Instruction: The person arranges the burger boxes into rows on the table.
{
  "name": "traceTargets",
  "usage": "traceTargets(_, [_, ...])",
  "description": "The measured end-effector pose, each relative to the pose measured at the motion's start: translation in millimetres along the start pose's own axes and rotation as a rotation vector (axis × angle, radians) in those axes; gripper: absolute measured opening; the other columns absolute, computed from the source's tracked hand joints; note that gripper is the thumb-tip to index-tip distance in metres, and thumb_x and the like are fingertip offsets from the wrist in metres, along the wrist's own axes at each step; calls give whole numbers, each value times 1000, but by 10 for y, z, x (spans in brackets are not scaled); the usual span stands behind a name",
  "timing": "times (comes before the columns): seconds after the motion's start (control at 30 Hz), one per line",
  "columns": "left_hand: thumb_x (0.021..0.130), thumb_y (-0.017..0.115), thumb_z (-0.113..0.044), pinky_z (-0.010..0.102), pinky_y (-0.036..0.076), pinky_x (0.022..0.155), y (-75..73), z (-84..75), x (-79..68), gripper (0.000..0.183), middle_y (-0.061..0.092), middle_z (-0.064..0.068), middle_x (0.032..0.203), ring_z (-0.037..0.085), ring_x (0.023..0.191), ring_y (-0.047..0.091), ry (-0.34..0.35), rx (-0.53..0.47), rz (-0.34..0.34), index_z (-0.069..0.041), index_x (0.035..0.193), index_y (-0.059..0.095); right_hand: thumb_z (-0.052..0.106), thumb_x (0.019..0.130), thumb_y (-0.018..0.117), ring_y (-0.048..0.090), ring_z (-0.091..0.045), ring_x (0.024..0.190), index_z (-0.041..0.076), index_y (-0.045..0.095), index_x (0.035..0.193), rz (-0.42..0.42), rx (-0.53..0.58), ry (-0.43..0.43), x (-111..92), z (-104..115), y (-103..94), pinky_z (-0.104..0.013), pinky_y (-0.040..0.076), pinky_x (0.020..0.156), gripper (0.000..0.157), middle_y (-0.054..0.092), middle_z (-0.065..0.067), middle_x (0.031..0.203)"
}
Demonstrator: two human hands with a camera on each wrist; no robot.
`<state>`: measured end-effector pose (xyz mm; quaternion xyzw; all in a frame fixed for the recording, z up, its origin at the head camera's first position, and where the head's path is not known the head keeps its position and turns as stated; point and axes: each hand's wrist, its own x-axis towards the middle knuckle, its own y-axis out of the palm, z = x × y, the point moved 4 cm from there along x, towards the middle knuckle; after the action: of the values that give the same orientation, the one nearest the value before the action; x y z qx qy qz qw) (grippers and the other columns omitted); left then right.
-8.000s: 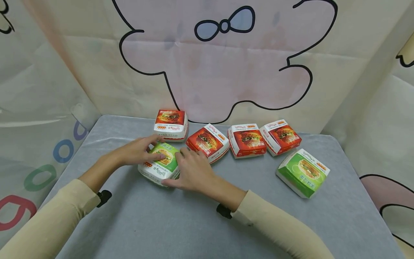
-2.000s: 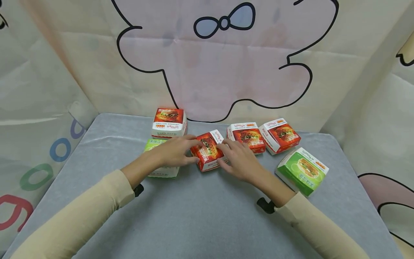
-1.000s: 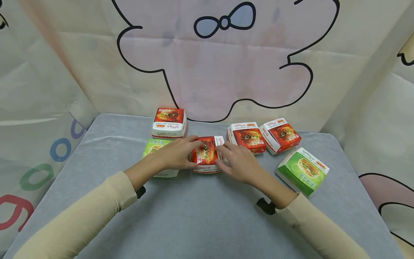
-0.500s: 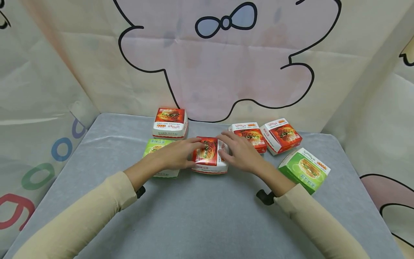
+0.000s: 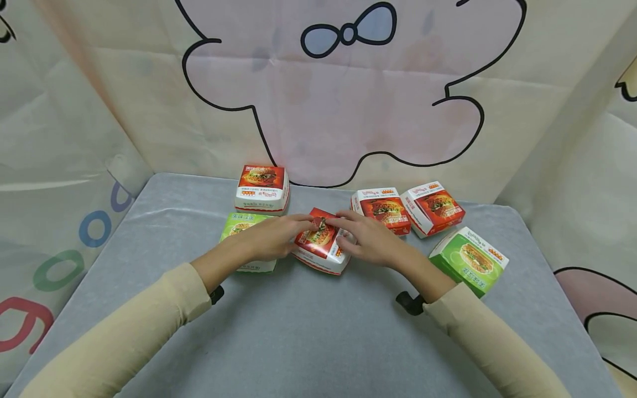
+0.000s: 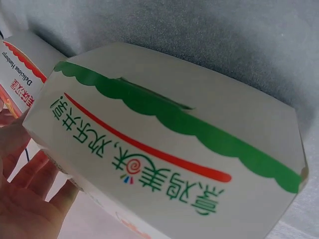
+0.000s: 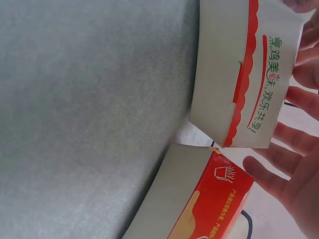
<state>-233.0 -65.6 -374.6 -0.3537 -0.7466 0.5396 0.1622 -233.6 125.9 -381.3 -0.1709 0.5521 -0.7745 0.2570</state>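
Near the middle of the table, in the head view, lies a red and white burger box point(image 5: 318, 261), turned askew. My left hand point(image 5: 266, 236) touches its left side and top with loosely bent fingers, partly over a green and white burger box point(image 5: 254, 266). My right hand point(image 5: 370, 237) reaches over the right corner of the red box, fingertips on top. The right wrist view shows the same red burger box point(image 7: 249, 74) beside spread fingers. In the left wrist view, the green-trimmed box point(image 6: 159, 139) fills most of the frame.
Behind the green box stands another red burger box point(image 5: 261, 188). Two more red boxes, one nearer point(image 5: 383, 213) and one farther right point(image 5: 433, 207), lie beyond my right hand. A second green box point(image 5: 470, 260) sits at the right of the grey table point(image 5: 308, 342).
My hands have moved right from the green box, which now sits straighter, to the red box. That box has come nearer and turned clockwise in steps; my right hand briefly lifted away and returned.
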Motion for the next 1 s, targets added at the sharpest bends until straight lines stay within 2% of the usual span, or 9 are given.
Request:
traceTargets(0.27, [84,64,-7,34,45,91,-11,-12,-4,48,45,0,136,15,115,50,36,12,-40,-19,129,54,40,90,53,53,-23,105,29,51,133,-25,-51,-3,-38,31,4,-47,44,89,44,49,-4,130])
traceTargets(0.43, [82,67,-20,30,47,82,-38,-27,-10,44,50,-1,129,11,98,56,55,19,-70,-19,125,57,46,89,53,55,-21,100,29,52,132,-34,-96,14,-64,46,17,-46,46,85,46,52,-4,126])
traceTargets(0.57, [81,68,-30,30,47,81,-60,-44,-17,44,54,-1,122,10,90,57,65,35,-94,-18,122,59,49,87,55,56,-20,94,28,53,131,-37,-119,35,-81,66,31,-44,48,80,49,53,-4,122])
traceTargets(0.83, [76,68,-52,31,48,78,-50,-48,-8,58,55,-1,119,12,90,56,46,129,-138,-23,125,57,52,86,56,56,-18,84,25,57,128,-81,-171,44,-107,117,36,-38,50,72,50,54,-5,118])
traceTargets(1.0, [71,62,-66,38,45,84,-14,-118,-15,71,55,1,119,17,97,56,22,244,-142,-25,129,54,52,85,57,56,-17,79,22,60,124,-112,-218,23,-108,154,32,-36,49,68,50,55,-5,115])
